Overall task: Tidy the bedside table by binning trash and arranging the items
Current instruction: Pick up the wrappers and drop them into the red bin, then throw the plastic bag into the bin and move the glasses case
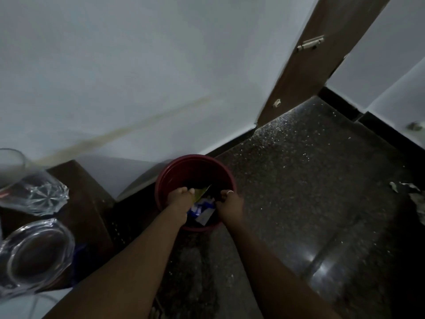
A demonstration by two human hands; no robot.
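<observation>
So I'm on the binning part right now. Both arms are reaching down into the round dark-red plastic bin (195, 162), which sits on the dark speckled stone floor (299, 180), hard against the white wall (115, 65) and just off the right edge of the dark brown wooden bedside surface (85, 199).

My left grip (180, 199) is curled around a yellow-green wrapper scrap (202, 192), inside the rim on the left side, with the scrap's tip poking out past my fingertips. My right grip (230, 203) is curled over at the bin's right rim. Honestly I can't tell if there's anything in it, it's too dark. Between the two, a blue-and-white paper packet (202, 211) is down inside the bin.

Next move, I reckon: let go so the scrap drops, lift both arms straight up clear of the rim, then swing back left to start arranging.

Room-wise, the wall is tight behind the bin and the surface's edge is close on my left, so up and out is the way. There's loads of open floor to the right. One thing to watch is the clear cut-glass tumbler (41, 194) by the far right corner and the clear round glass dish (36, 252) by the near right edge. Both look easy to elbow.
</observation>
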